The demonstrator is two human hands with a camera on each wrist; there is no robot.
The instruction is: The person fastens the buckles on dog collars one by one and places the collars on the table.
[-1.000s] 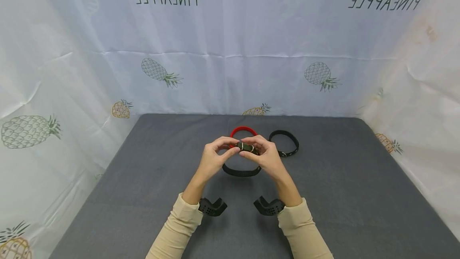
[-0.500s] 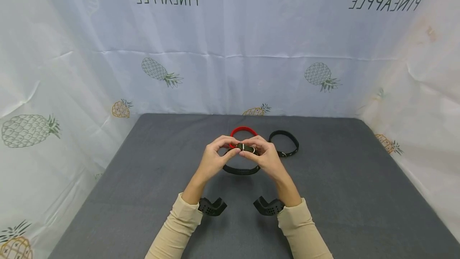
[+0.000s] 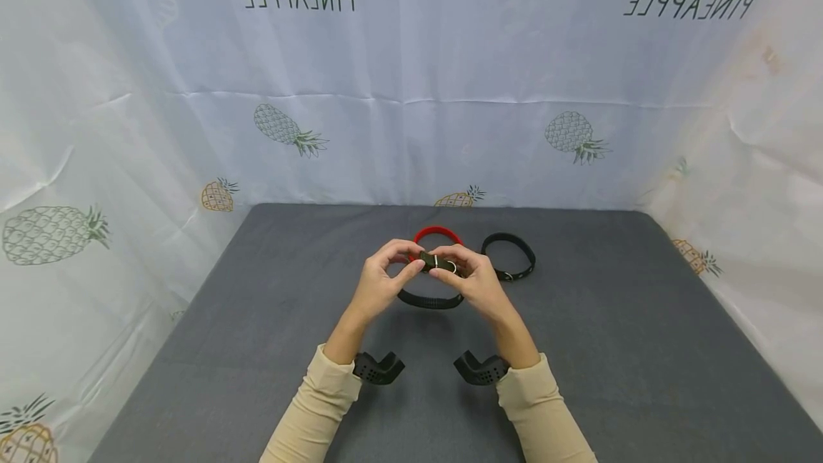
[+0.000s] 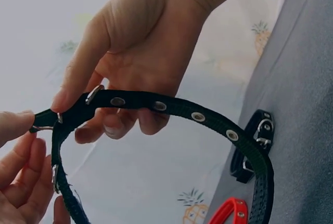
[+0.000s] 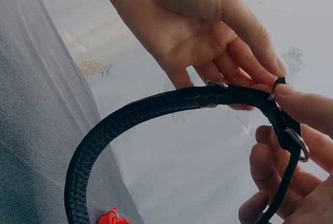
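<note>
Both hands have lifted slightly: the left hand (image 3: 379, 284) and right hand (image 3: 474, 283) pinch the black collar (image 3: 429, 299) at its metal buckle (image 3: 441, 264), held above the tabletop (image 3: 257, 349) just before the red collar (image 3: 436, 232). The buckle work seems ongoing.

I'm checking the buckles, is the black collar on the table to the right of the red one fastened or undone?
Fastened, it seems: the black collar lies as a closed loop, metal buckle at its near side; the pin is too small to see.

Two collars lie on the table (image 3: 643, 349) behind the hands, one collar (image 3: 437, 234) left of the other collar (image 3: 511, 256) (near, apart)
</note>
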